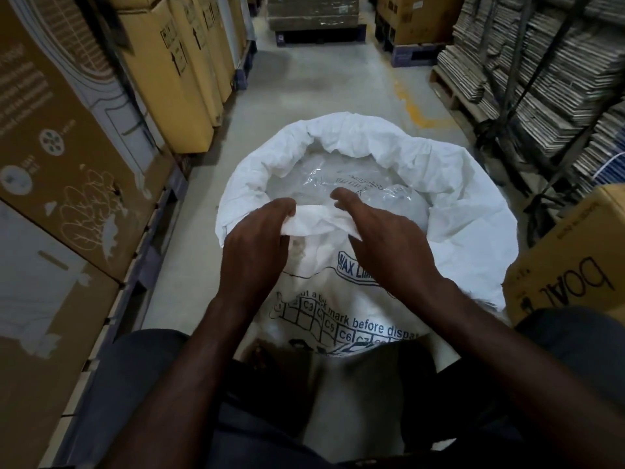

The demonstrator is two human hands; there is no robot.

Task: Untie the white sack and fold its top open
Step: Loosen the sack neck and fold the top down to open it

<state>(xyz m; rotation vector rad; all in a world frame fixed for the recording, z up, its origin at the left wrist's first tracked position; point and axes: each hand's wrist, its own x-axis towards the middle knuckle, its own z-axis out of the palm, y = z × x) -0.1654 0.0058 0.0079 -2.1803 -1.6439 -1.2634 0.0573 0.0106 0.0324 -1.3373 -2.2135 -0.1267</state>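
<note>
Aisle floor (304, 82) runs open ahead of the sack (473, 204). Left side walled by stacked boxes (67, 164) on pallets; right side by strapped cardboard stacks (541, 79) and a near box (575, 265) just beside the sack. Far end closed by a pallet load (314, 15). Sack mouth wide open; clear plastic (338, 177) fills it. Both hands (257, 238) occupy the near rim.
</note>
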